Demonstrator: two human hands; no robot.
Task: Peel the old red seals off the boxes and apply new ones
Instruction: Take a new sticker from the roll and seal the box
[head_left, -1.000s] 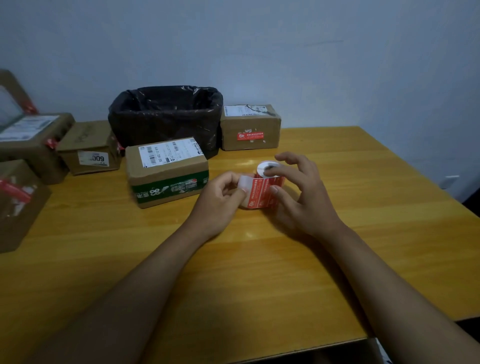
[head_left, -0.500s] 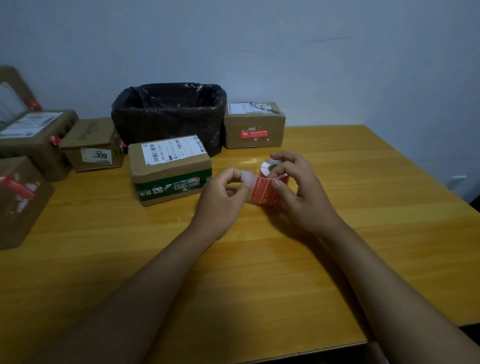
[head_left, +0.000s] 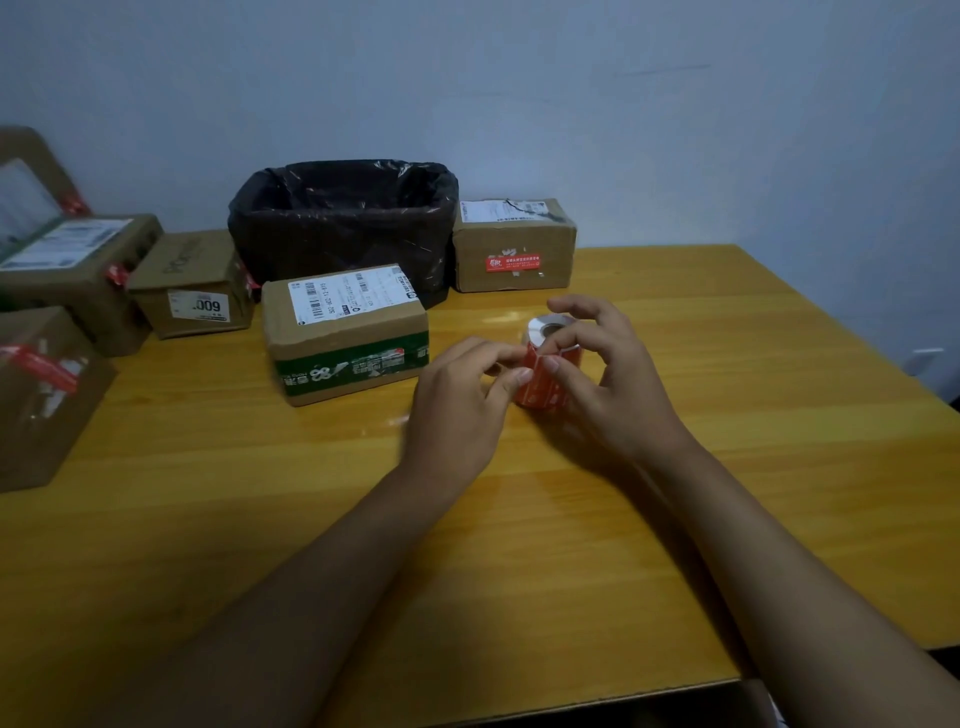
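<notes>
A roll of red seal stickers (head_left: 545, 387) stands upright on the wooden table (head_left: 675, 519), its white core on top. My right hand (head_left: 608, 384) grips the roll, fingers curled over its top and thumb on its side. My left hand (head_left: 462, 400) pinches at the roll's left edge with thumb and fingertips; whether a sticker is between them is unclear. A cardboard box with a green band (head_left: 345, 332) lies just left of my hands. Behind the roll stands a box with a red seal on its front (head_left: 514, 247).
A bin lined with a black bag (head_left: 343, 223) sits at the back by the wall. Several more cardboard boxes, some with red seals, crowd the left side: one marked 009 (head_left: 192, 286), a larger one (head_left: 72, 270) and one at the left edge (head_left: 41, 389).
My left hand has closed in on the roll's left edge, and the loose white end seen earlier is now hidden under my fingers. My right hand stays on the roll.
</notes>
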